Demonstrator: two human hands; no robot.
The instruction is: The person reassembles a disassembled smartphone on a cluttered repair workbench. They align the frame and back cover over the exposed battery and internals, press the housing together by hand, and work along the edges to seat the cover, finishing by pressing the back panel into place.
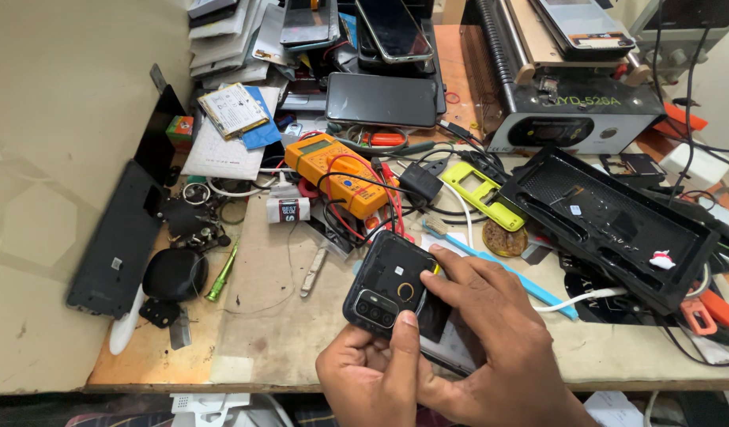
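A long black flat phone panel (115, 241) is seen lying at the far left of the cluttered wooden surface (261, 348), with a round black pouch (175, 274) and a slim green screwdriver (222, 273) just beside it. Further right, an orange multimeter (340, 170) with red and black leads is placed behind a small white glue tube (288, 209).

At front centre, a black smartphone with its back cover open and camera block exposed (388, 289) is held just above the near edge of the surface. It is supported from below by the left hand (368, 375), whose grip is pinched on the phone's lower edge, thumb pressed on top near the camera block. The right hand (491, 332) is laid over the phone's right side, fingers pressed down on the back and curled round its edge, so the grip is closed on the phone.

To the right, a light blue plastic tool (502, 273), a yellow-green phone frame (483, 194) and a large black moulded plastic tray (609, 221) are seen. A black and silver heating machine (574, 119) is set at the back right.
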